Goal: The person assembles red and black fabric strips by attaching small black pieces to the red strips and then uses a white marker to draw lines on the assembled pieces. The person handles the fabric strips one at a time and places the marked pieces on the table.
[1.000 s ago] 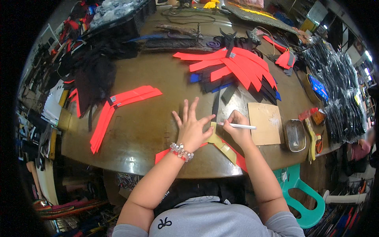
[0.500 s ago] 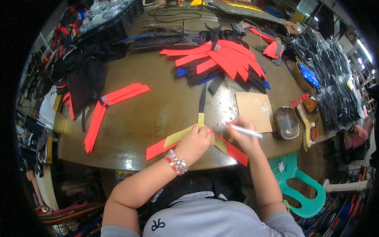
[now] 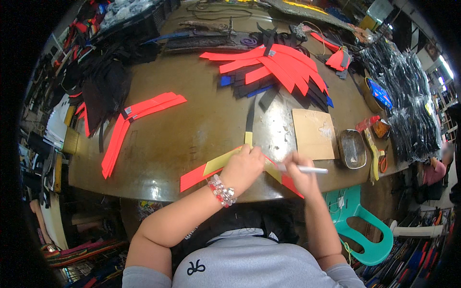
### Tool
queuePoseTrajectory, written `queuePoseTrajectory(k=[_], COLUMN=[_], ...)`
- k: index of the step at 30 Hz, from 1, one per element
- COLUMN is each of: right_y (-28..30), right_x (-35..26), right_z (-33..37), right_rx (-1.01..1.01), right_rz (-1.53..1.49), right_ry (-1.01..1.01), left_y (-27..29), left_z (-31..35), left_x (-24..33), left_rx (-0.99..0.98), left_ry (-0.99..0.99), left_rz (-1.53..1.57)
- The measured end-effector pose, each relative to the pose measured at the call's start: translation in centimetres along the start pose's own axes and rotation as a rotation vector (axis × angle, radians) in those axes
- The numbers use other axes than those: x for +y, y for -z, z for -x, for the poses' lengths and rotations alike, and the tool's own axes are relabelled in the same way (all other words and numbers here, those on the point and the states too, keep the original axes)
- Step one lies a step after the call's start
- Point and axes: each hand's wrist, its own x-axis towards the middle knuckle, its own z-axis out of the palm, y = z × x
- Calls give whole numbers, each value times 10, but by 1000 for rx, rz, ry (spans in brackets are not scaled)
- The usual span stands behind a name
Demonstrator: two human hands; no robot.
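Under the bent fingers of my left hand (image 3: 243, 169) a yellow branching template (image 3: 217, 162) is pressed to the tabletop. It lies over red strips (image 3: 193, 179) that spread to both sides below it. A narrow black strip (image 3: 250, 119) runs away from the template's upper tip. My right hand (image 3: 302, 176), slightly blurred, grips a white pen (image 3: 315, 170) just above the template's right arm; the fingers are wrapped round the pen. My left hand covers the middle of the template.
Stacked red strips (image 3: 115, 144) lie at the left, beside a black fabric heap (image 3: 108, 91). Farther back is a fanned pile of red pieces (image 3: 283, 67). On the right are a cardboard sheet (image 3: 314, 137), a metal tin (image 3: 353, 150) and orange-handled scissors (image 3: 382, 163). A green chair (image 3: 367, 252) stands below.
My right hand with the pen has moved down and slightly right, along the template's right arm. My left hand keeps pressing the template. The whole view has shifted a little.
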Motion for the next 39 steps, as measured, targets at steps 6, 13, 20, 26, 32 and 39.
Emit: queuePoseTrajectory(k=[6, 13, 20, 26, 32, 39], right_y=[-85, -78, -119, -155, -145, -24], right_x=[11, -2, -45, -60, -65, -77], right_z=[-36, -35, -28, -20, -30, -250], right_rx=[234, 212, 12, -28, -305, 482], right_rz=[356, 447, 243, 321, -95, 383], right_ry=[481, 410, 317, 312, 163, 739], left_y=[20, 12, 8, -14, 9, 13], left_z=[41, 88, 94, 109, 92, 38], left_x=[-69, -42, 17, 21, 8, -53], left_rx=[49, 73, 8, 54, 143, 217], left_ry=[64, 172, 334, 327, 291, 448], left_rz=[640, 245, 47, 225, 77, 511])
